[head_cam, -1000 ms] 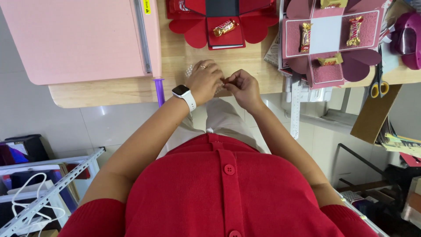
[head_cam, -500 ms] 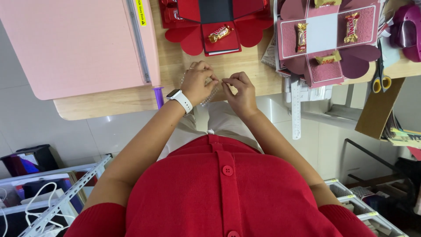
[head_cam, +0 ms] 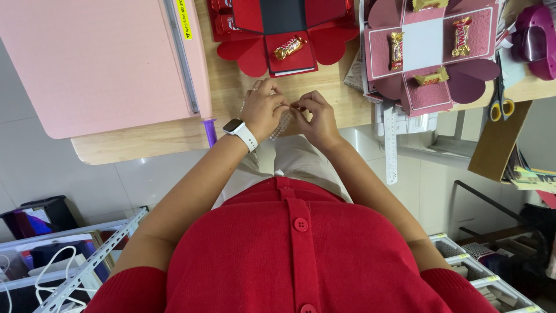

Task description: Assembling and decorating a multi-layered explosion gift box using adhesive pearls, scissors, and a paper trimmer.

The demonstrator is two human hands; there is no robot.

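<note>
Nearest stands the person in a red buttoned knit top [head_cam: 298, 255], arms reaching forward so both hands meet at the near edge of the pale wooden bench [head_cam: 145, 145]. The left hand [head_cam: 263, 110], a white-strapped watch [head_cam: 240, 132] on its wrist, and the right hand [head_cam: 315, 116] pinch together on a small gold-wrapped sweet [head_cam: 294, 106], fingertips touching, close enough for fine work. Beyond lie an unfolded red card box [head_cam: 284, 29] and an unfolded pink card box [head_cam: 428, 46], flat so their sweets show.
</note>
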